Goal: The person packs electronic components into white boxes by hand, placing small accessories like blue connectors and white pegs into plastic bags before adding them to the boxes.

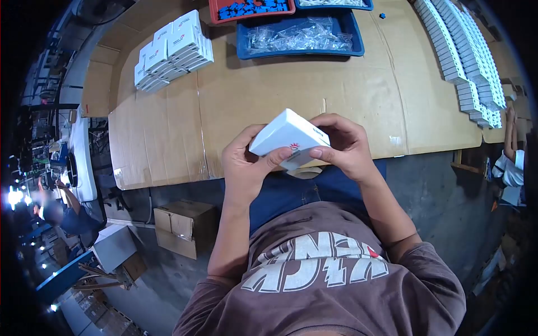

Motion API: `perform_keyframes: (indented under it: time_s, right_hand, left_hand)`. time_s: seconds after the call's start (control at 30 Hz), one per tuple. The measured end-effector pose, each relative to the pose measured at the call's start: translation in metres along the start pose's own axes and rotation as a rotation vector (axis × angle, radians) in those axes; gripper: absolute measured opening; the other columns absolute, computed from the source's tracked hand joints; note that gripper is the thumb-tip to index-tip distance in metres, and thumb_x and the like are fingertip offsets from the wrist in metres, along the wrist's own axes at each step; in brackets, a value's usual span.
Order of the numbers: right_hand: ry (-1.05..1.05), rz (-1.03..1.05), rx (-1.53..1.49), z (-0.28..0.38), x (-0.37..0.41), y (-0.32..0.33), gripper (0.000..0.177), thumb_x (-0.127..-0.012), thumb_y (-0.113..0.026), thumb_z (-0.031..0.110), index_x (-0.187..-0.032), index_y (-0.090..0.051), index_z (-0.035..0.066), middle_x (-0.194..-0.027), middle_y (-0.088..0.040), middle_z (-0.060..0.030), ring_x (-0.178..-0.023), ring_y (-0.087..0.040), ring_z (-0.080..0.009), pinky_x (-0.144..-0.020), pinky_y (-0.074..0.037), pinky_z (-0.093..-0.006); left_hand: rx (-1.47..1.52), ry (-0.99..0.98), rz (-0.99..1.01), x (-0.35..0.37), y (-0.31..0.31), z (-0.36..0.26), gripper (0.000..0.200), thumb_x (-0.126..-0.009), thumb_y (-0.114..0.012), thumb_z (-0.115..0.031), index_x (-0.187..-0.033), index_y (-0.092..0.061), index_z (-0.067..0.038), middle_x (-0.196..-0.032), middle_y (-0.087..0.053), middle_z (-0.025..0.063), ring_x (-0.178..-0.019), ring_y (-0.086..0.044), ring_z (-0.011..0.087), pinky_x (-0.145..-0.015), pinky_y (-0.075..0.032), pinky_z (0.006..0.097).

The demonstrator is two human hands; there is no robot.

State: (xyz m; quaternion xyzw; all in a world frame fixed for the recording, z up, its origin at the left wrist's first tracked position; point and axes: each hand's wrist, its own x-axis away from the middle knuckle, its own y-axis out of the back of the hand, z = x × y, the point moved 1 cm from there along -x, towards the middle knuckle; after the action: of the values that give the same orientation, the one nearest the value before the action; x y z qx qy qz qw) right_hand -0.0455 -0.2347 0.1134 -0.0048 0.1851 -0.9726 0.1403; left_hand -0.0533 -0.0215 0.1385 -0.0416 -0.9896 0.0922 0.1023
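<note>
A small white box [284,134] with a red logo and dark print is held tilted in front of my body, just over the table's near edge. My left hand [246,158] grips its left side, thumb across the printed face. On the right side, my right hand [346,145] holds it with the thumb near the logo and fingers behind the box. The fingertips behind it are partly hidden. Both hands are closed on this one box. Whether its flap is open cannot be made out.
Stacked white boxes [174,50] stand at the table's back left. Long rows of white boxes [457,50] line the right side. A blue tray [244,55] holds clear plastic bags; a red tray [213,12] holds blue parts. Cardboard [151,129] covers the table. Other people are at both sides.
</note>
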Motion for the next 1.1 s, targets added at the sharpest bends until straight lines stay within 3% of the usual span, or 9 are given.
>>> perform_keyframes:
  time_s: [0.2, 0.37, 0.57, 0.63, 0.7, 0.8, 0.9, 0.97, 1.1]
  right_hand:
    - [0.072, 0.01, -0.011, -0.008, 0.002, -0.006, 0.039, -0.084, -0.082, 0.003, -0.119, -0.068, -0.003, -0.119, -0.07, -0.0124, -0.113, -0.065, -0.0197, -0.1, -0.049, -0.0349]
    - [0.259, 0.11, 0.323, 0.002, -0.003, -0.004, 0.033, -0.081, -0.083, 0.004, -0.111, -0.073, -0.002, -0.107, -0.075, -0.014, -0.101, -0.071, -0.0238, -0.09, -0.054, -0.0355]
    - [0.255, 0.105, 0.482, 0.005, -0.003, -0.004, 0.036, -0.08, -0.083, 0.009, -0.112, -0.073, -0.002, -0.107, -0.075, -0.0148, -0.099, -0.071, -0.0255, -0.088, -0.054, -0.0367]
    - [0.163, 0.095, 0.43, 0.005, -0.004, -0.007, 0.041, -0.079, -0.085, 0.008, -0.116, -0.071, -0.002, -0.118, -0.073, -0.0173, -0.108, -0.069, -0.0261, -0.094, -0.053, -0.0373]
    - [0.262, 0.055, 0.403, 0.004, -0.008, -0.014, 0.045, -0.079, -0.085, 0.008, -0.12, -0.069, -0.002, -0.125, -0.07, -0.0176, -0.114, -0.067, -0.0258, -0.098, -0.052, -0.0369]
    - [0.26, 0.077, 0.222, -0.004, -0.004, -0.011, 0.045, -0.082, -0.082, 0.005, -0.124, -0.067, -0.003, -0.131, -0.067, -0.0195, -0.124, -0.063, -0.0261, -0.105, -0.048, -0.0379]
    - [0.206, -0.004, -0.005, -0.002, 0.001, -0.017, 0.038, -0.084, -0.08, 0.003, -0.12, -0.07, -0.003, -0.125, -0.071, -0.0178, -0.12, -0.065, -0.0245, -0.104, -0.049, -0.0378]
    - [0.217, 0.02, 0.096, 0.001, -0.001, -0.014, 0.038, -0.083, -0.079, 0.002, -0.12, -0.07, -0.003, -0.122, -0.072, -0.0173, -0.116, -0.066, -0.0252, -0.101, -0.05, -0.0379]
    - [0.347, 0.128, 0.32, 0.005, -0.003, -0.01, 0.039, -0.081, -0.08, 0.002, -0.118, -0.071, -0.002, -0.115, -0.074, -0.0143, -0.104, -0.068, -0.0243, -0.087, -0.053, -0.0357]
  left_hand:
    - [0.194, -0.148, 0.086, 0.003, -0.007, 0.028, 0.041, -0.083, -0.085, -0.002, -0.117, -0.062, -0.001, -0.117, -0.066, 0.0094, -0.108, -0.064, 0.0146, -0.094, -0.054, 0.029]
    - [-0.175, -0.403, 0.161, 0.001, 0.0, 0.021, 0.03, -0.084, -0.081, 0.001, -0.111, -0.07, -0.001, -0.108, -0.065, 0.0074, -0.101, -0.066, 0.0155, -0.089, -0.054, 0.0276]
    - [-0.129, -0.325, 0.131, 0.002, 0.001, 0.025, 0.031, -0.084, -0.082, -0.001, -0.112, -0.069, -0.001, -0.11, -0.065, 0.0063, -0.1, -0.066, 0.015, -0.087, -0.055, 0.0279]
    - [0.151, -0.22, 0.031, 0.003, 0.0, 0.037, 0.036, -0.085, -0.083, -0.005, -0.116, -0.066, -0.003, -0.113, -0.066, 0.0056, -0.102, -0.066, 0.0152, -0.09, -0.054, 0.0296]
    - [0.537, -0.033, -0.044, 0.006, -0.002, 0.041, 0.047, -0.086, -0.085, -0.014, -0.125, -0.06, -0.006, -0.118, -0.067, 0.0044, -0.109, -0.065, 0.0158, -0.095, -0.052, 0.0325]
    - [0.687, -0.025, 0.022, 0.005, 0.004, 0.055, 0.049, -0.087, -0.084, -0.017, -0.128, -0.058, -0.006, -0.118, -0.067, 0.004, -0.112, -0.064, 0.0162, -0.098, -0.051, 0.0341]
    - [0.399, -0.188, 0.002, 0.0, 0.002, 0.051, 0.056, -0.08, -0.089, -0.017, -0.127, -0.059, -0.009, -0.119, -0.066, 0.005, -0.116, -0.063, 0.019, -0.104, -0.049, 0.0342]
    - [0.247, -0.38, -0.014, -0.006, -0.002, 0.034, 0.07, -0.073, -0.092, -0.018, -0.132, -0.057, -0.006, -0.12, -0.067, 0.0087, -0.117, -0.063, 0.0216, -0.106, -0.049, 0.0345]
    - [0.16, -0.264, 0.174, 0.003, 0.01, 0.022, 0.073, -0.073, -0.092, -0.02, -0.135, -0.059, 0.001, -0.124, -0.067, 0.0144, -0.117, -0.065, 0.024, -0.101, -0.052, 0.035]
